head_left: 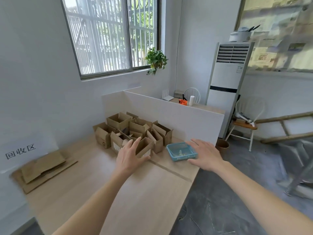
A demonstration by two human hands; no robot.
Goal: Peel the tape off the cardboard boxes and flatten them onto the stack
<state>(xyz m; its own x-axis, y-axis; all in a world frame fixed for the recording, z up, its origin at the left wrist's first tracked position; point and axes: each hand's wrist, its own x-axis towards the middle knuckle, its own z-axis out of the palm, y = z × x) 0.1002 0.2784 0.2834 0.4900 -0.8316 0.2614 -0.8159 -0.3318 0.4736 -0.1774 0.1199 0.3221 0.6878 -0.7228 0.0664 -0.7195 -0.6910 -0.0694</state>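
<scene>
Several small open cardboard boxes [135, 131] stand bunched together at the far end of the wooden table [135, 192], against a white partition. A stack of flattened cardboard [42, 168] lies at the table's left edge by the wall. My left hand [130, 155] reaches out with fingers spread, just in front of the nearest box [144, 148], and holds nothing. My right hand [205, 155] is stretched out flat with straight fingers, beside a blue tray and above the table's right edge. It is empty too.
A blue plastic tray [182, 151] with scraps of tape in it sits to the right of the boxes. The white partition [177, 116] closes off the table's far side. Beyond the right edge are dark floor, a round bin [222, 145] and a white chair [245, 122].
</scene>
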